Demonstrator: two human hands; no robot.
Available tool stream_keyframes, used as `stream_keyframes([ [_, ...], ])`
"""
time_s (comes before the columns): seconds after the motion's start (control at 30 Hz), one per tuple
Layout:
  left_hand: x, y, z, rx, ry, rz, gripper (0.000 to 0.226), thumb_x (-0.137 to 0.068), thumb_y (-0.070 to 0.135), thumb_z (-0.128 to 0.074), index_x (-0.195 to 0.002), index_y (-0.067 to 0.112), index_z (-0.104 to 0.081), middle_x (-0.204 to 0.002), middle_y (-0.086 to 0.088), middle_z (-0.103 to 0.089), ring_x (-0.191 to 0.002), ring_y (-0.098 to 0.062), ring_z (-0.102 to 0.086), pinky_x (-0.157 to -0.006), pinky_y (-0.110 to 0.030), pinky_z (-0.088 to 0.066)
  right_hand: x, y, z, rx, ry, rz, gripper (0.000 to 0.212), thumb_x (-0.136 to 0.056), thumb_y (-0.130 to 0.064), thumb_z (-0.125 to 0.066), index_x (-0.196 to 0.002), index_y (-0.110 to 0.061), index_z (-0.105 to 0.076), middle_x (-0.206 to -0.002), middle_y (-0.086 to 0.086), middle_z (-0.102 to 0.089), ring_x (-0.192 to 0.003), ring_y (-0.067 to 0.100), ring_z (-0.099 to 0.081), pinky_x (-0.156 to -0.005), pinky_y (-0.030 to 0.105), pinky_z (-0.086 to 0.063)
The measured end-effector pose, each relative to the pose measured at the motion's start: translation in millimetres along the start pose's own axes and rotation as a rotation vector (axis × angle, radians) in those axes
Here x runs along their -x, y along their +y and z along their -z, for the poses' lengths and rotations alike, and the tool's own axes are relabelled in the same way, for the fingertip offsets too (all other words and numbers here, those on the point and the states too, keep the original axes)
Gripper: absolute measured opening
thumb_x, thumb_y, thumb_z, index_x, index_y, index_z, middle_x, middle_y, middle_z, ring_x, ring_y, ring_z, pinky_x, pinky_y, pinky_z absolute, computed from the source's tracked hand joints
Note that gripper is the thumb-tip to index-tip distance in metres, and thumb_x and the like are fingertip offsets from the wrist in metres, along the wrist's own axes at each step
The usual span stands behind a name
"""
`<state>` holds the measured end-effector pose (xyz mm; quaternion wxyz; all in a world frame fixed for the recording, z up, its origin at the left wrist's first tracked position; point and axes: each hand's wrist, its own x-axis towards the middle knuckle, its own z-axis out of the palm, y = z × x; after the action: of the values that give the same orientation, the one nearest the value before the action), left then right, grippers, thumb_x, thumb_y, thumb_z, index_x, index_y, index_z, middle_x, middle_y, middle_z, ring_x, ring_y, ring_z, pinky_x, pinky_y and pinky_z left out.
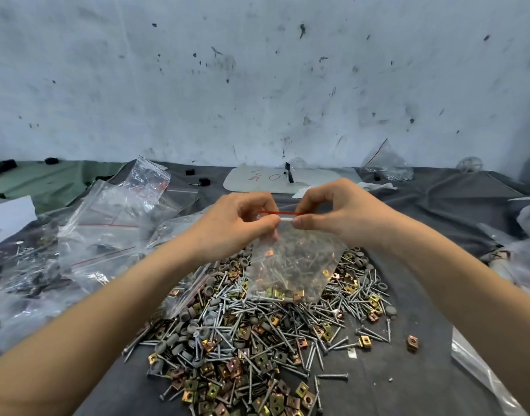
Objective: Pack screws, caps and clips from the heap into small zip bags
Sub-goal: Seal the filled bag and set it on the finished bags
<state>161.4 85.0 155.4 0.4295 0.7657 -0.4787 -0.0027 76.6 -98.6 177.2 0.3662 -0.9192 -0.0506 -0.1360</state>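
Scuffed pale wall (257, 70) across the back. Below it, surface (408, 370) draped in dark grey cloth. Broad heap (251, 334) of silver screws, grey caps and brass-coloured clips spread over the cloth in the near middle. Pile of empty clear bags (107, 223) with red seal lines off to the left, touching the heap's left edge. White board (257, 180) with red marks lying flat near the wall. Small zip bag (290, 265) held up just above the heap's far side, screws and clips visible inside. Left hand (236, 223) and right hand (339, 211) at its top edge, fingers (299, 221) pinched shut on the red-and-white zip strip from both ends.
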Motion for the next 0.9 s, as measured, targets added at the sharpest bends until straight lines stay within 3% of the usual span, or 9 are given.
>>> stream_keyframes([
  [0.1,-1.0,3.7,-3.5,-0.021,-0.074,-0.018,0.016,-0.092,0.02,-0.06,-0.078,0.012,-0.062,-0.07,0.0,-0.066,-0.067,-0.009,-0.058,-0.065,-0.028,-0.045,-0.2,-2.2,-3.7,0.088,-0.032,0.037,0.009,-0.079,-0.028,-0.076,-0.074,-0.025,-0.069,-0.078,-0.003,-0.069,-0.084,0.021,-0.063,-0.085,0.041,-0.049],
  [0.17,-2.5,6.0,-3.3,-0.029,-0.1,-0.04,0.02,-0.09,0.025,-0.058,-0.078,0.009,-0.06,-0.069,-0.001,-0.061,-0.068,-0.008,-0.053,-0.067,-0.028,-0.042,0.0,-2.6,-3.1,0.102,-0.032,0.041,0.01,-0.079,-0.031,-0.075,-0.076,-0.024,-0.07,-0.079,-0.002,-0.07,-0.086,0.02,-0.064,-0.088,0.042,-0.048],
  [0.27,-4.4,4.4,-0.5,-0.003,-0.089,-0.043,0.022,-0.091,0.021,-0.059,-0.076,0.006,-0.059,-0.068,0.002,-0.055,-0.067,-0.007,-0.048,-0.067,-0.028,-0.038,3.2,0.0,3.8,0.131,-0.024,0.026,0.018,-0.079,-0.036,-0.074,-0.066,-0.029,-0.064,-0.07,-0.005,-0.063,-0.078,0.014,-0.057,-0.081,0.037,-0.044],
  [0.4,-5.5,5.3,-1.6,-0.036,-0.1,-0.041,0.022,-0.086,0.027,-0.056,-0.071,0.011,-0.056,-0.065,0.004,-0.052,-0.064,-0.008,-0.046,-0.065,-0.03,-0.037,5.1,0.7,1.4,0.27,0.025,0.076,0.028,-0.081,-0.036,-0.071,-0.061,-0.032,-0.052,-0.072,-0.007,-0.058,-0.089,0.016,-0.052,-0.09,0.04,-0.038],
  [0.47,-5.6,5.0,0.0,-0.035,-0.089,-0.045,0.022,-0.085,0.028,-0.056,-0.071,0.01,-0.056,-0.065,0.004,-0.051,-0.064,-0.008,-0.046,-0.064,-0.031,-0.036,4.9,4.3,2.0,0.261,0.04,0.047,0.033,-0.082,-0.042,-0.069,-0.058,-0.026,-0.052,-0.061,-0.005,-0.05,-0.069,0.012,-0.049,-0.072,0.031,-0.037],
  [0.57,-4.9,4.1,0.5,-0.097,-0.117,-0.041,0.023,-0.085,0.032,-0.055,-0.072,0.013,-0.057,-0.065,0.0,-0.051,-0.063,-0.009,-0.044,-0.062,-0.031,-0.034,5.8,9.7,-1.6,0.214,-0.014,0.015,0.048,-0.085,-0.04,-0.067,-0.048,-0.021,-0.045,-0.049,-0.006,-0.032,-0.048,0.007,-0.028,-0.05,0.025,-0.022],
  [0.67,-5.0,4.0,1.6,-0.111,-0.101,-0.041,0.022,-0.084,0.031,-0.054,-0.068,0.015,-0.053,-0.062,0.005,-0.046,-0.06,-0.008,-0.04,-0.06,-0.03,-0.031,6.4,14.7,-5.3,0.152,-0.011,0.005,0.049,-0.084,-0.045,-0.066,-0.048,-0.018,-0.048,-0.046,-0.007,-0.026,-0.044,0.007,-0.024,-0.044,0.022,-0.018],
  [0.77,-2.0,1.9,6.7,-0.098,-0.115,-0.025,0.022,-0.085,0.032,-0.054,-0.067,0.02,-0.052,-0.062,0.008,-0.045,-0.059,-0.006,-0.039,-0.059,-0.027,-0.03,8.9,23.6,-1.0,-0.011,-0.009,-0.066,0.059,-0.076,-0.055,-0.067,-0.056,-0.003,-0.046,-0.051,-0.002,-0.025,-0.045,0.011,-0.023,-0.042,0.022,-0.018],
  [0.9,1.8,-1.5,5.9,-0.096,-0.151,-0.009,0.031,-0.093,0.028,-0.056,-0.065,0.018,-0.048,-0.06,0.006,-0.041,-0.056,-0.006,-0.036,-0.056,-0.025,-0.027,11.1,28.1,-4.6,-0.064,-0.005,-0.058,0.055,-0.079,-0.046,-0.068,-0.063,0.004,-0.054,-0.049,-0.002,-0.029,-0.042,0.01,-0.023,-0.042,0.021,-0.019],
])
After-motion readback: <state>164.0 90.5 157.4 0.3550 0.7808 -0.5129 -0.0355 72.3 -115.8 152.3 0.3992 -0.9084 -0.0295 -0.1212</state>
